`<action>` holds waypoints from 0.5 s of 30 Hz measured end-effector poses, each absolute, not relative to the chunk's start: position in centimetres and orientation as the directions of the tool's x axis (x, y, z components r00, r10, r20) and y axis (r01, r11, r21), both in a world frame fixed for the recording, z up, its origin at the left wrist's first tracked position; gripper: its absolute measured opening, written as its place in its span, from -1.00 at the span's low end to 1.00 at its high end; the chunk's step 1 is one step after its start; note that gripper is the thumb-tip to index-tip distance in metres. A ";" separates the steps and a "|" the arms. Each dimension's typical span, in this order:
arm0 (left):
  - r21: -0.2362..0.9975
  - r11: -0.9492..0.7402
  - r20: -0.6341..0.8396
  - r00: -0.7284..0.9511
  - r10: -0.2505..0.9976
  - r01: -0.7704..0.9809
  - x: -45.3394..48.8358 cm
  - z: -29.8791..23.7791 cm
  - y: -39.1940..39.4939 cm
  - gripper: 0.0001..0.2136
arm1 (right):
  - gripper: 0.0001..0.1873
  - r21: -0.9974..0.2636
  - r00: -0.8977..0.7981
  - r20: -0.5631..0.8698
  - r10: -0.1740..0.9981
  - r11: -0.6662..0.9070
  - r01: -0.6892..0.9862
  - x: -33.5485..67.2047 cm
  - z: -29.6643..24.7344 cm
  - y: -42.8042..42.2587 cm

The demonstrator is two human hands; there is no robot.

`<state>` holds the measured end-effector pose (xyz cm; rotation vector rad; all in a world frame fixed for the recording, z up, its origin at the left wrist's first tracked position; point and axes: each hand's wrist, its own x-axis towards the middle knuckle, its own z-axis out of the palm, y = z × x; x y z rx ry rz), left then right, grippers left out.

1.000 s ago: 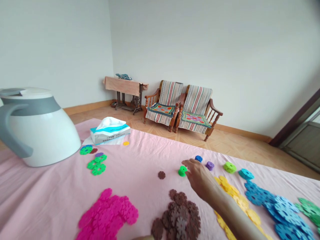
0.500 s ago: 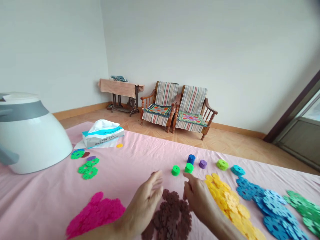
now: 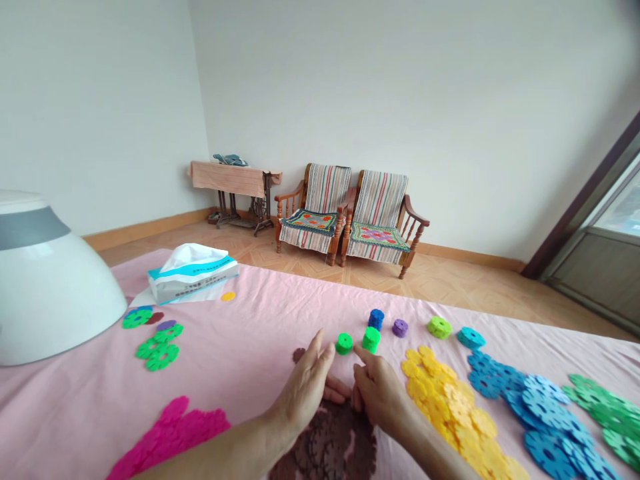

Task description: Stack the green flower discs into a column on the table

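My left hand [image 3: 306, 387] is at the far edge of a pile of brown snowflake discs [image 3: 327, 443], its fingers stretched out and slightly spread. Opposite it, my right hand [image 3: 384, 392] has its index finger extended and the other fingers bent, with nothing visible in them. The fingertips of both hands nearly meet over the brown discs and partly hide them. A single brown disc [image 3: 299, 355] lies just beyond my left hand. Past my right fingertips stand two bright green stacks, a short one [image 3: 344, 344] and a taller one [image 3: 371, 339].
Yellow discs [image 3: 445, 400], blue discs [image 3: 547, 427] and green discs [image 3: 607, 413] lie to the right, magenta discs [image 3: 173, 437] to the left. Small blue [image 3: 377, 319], purple [image 3: 400, 328] and lime [image 3: 440, 327] stacks stand farther back. A kettle [image 3: 55, 293] and tissue box [image 3: 194, 277] are at left.
My hands have come closer together over the brown discs, the right one shifting left. A lone brown disc beyond my left hand is now plainer. The whole view has shifted slightly.
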<state>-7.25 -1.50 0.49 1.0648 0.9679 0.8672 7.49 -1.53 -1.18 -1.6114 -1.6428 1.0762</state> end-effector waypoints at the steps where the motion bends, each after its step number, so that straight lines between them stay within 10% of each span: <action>1: 0.961 0.254 -0.206 0.340 0.918 -0.105 -7.3 0.5 -1.4 -0.26 | -0.60 -0.856 -0.096 -0.127 0.987 -0.061 0.513 7.5 -1.1 -1.5; 15: 0.965 0.248 -0.198 0.378 0.904 -0.089 -7.4 0.8 -1.1 -0.27 | -0.72 -0.804 -0.129 -0.108 0.986 -0.010 0.594 6.9 0.3 -1.8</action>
